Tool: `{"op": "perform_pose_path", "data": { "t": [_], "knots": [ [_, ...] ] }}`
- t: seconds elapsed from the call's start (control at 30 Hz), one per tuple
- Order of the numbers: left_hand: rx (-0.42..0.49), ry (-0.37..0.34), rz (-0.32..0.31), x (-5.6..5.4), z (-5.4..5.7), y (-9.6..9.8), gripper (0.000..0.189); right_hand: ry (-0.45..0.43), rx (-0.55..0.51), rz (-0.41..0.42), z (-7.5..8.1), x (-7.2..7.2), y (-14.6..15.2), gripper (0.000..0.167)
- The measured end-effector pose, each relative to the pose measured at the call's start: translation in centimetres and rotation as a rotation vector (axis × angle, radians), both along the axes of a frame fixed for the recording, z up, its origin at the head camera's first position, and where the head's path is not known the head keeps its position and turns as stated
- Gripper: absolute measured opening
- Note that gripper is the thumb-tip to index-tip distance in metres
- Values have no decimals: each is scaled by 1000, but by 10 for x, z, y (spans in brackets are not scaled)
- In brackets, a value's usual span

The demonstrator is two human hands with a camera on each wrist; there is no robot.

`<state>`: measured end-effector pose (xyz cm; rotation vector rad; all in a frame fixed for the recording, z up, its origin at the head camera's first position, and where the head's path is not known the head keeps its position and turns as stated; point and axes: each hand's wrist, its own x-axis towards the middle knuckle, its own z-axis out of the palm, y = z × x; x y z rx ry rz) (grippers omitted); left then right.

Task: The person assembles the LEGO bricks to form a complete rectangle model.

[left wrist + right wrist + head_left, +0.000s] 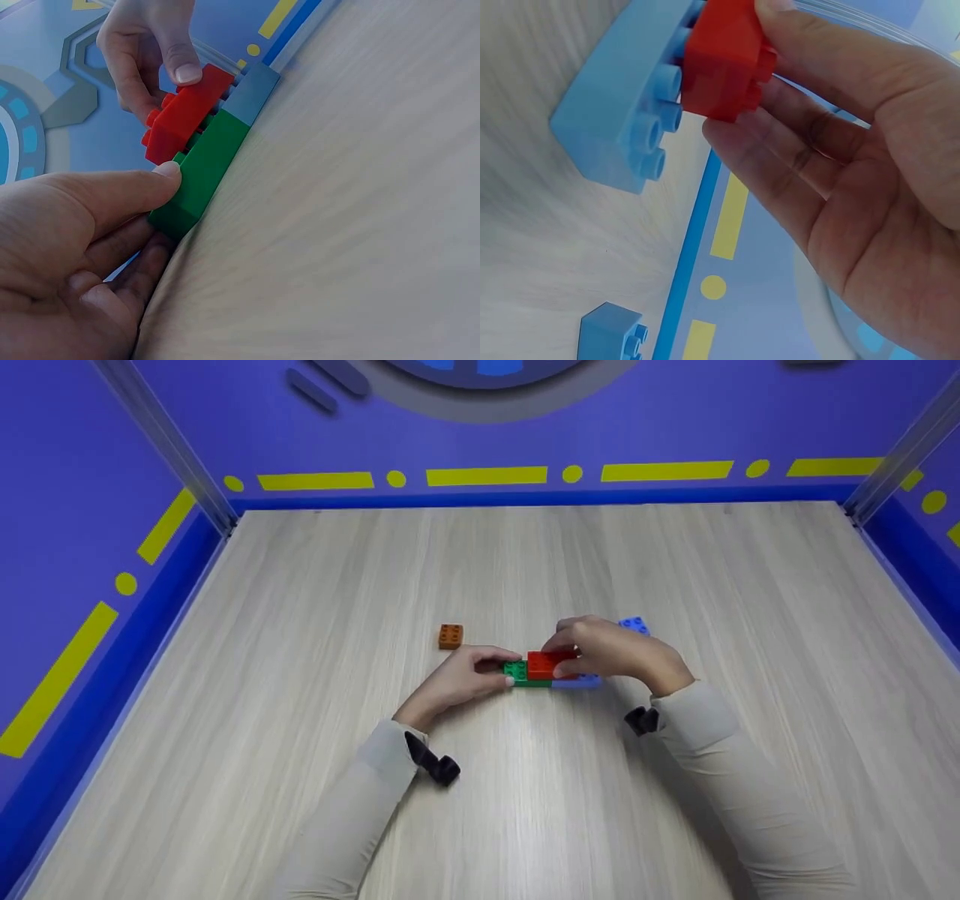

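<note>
A green brick [204, 171] and a light blue brick [619, 97] lie end to end on the table. My left hand [466, 675] pinches the green brick's outer end between thumb and fingers. Across the joint of the two sits a red brick [190, 111], over their studs. My right hand [611, 649] holds the red brick from above, thumb on the near side and fingers on the far side. Studs of the blue brick show past the red one's end in the right wrist view.
A small orange-brown brick [451, 636] stands beyond my left hand. Behind my right hand is another small blue brick [634, 625], partly covered by it. Blue walls [480, 442] with yellow markings enclose the wooden table [337, 585] at the back and sides.
</note>
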<state>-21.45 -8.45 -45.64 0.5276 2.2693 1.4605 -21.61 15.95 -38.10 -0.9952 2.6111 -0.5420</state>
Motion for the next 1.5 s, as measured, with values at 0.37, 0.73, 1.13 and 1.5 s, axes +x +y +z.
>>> {"op": "perform_pose_path", "data": {
  "t": [0.37, 0.73, 1.13, 1.5],
  "knots": [
    [17, -3, 2, 0, 0, 1, 36, 56, 4, 26, 0, 1, 0, 29],
    [4, -16, 7, 1, 0, 0, 35, 91, -1, 37, -4, 4, 1, 29],
    [-2, -19, 14, 1, 1, 0, 35, 124, 6, 28, -4, 6, -1, 30],
    [11, -22, 6, 1, -1, 1, 35, 140, -18, 15, -8, 8, -1, 28]
  ]
}}
